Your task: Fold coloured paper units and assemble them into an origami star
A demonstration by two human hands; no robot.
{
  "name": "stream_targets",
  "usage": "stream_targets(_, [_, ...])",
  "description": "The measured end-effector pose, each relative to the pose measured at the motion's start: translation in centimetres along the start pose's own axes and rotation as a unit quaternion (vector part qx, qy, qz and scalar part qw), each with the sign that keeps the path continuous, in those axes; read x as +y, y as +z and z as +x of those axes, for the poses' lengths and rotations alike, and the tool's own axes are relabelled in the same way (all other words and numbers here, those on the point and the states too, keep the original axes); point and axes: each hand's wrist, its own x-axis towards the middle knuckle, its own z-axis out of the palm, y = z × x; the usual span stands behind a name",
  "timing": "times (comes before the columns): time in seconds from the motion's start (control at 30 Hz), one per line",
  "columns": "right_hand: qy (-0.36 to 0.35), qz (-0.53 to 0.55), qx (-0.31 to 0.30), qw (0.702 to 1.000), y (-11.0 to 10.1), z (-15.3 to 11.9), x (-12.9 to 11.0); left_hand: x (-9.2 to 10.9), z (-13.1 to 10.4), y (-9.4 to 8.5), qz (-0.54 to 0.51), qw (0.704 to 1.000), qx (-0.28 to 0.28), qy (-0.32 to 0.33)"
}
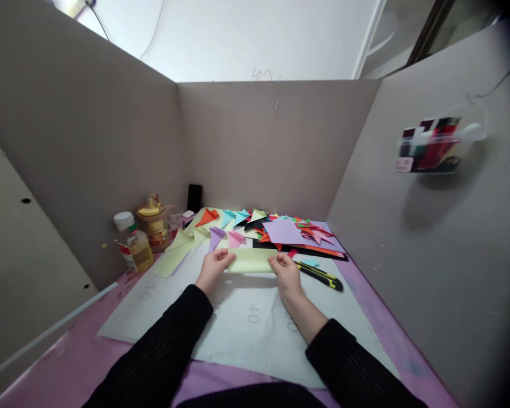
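Note:
A pale green paper strip [251, 260] is stretched level between my two hands, raised a little over the white sheet [238, 328]. My left hand [215, 269] pinches its left end, with the thumb on top. At the right end, my right hand [285, 272] grips the paper between thumb and fingers. A black and yellow utility knife [321, 276] lies just right of my right hand. Behind the strip stand small folded paper pieces, among them a purple one [216, 238] and a pink one [236, 238].
Stacked coloured papers [283, 232] and folded pieces lie at the back right. On the left stand a white-capped bottle [138, 252], a yellow-lidded jar [156, 229] and a black phone [194, 198]. Grey panels [272, 147] enclose the pink table [59, 368].

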Motion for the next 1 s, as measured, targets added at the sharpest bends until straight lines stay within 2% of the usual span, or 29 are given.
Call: stream_targets(1.0, [-0.004, -0.021, -0.003, 1.0, 0.09, -0.12, -0.16, 0.46, -0.31, 0.21, -0.001, 1.0, 0.004, -0.001])
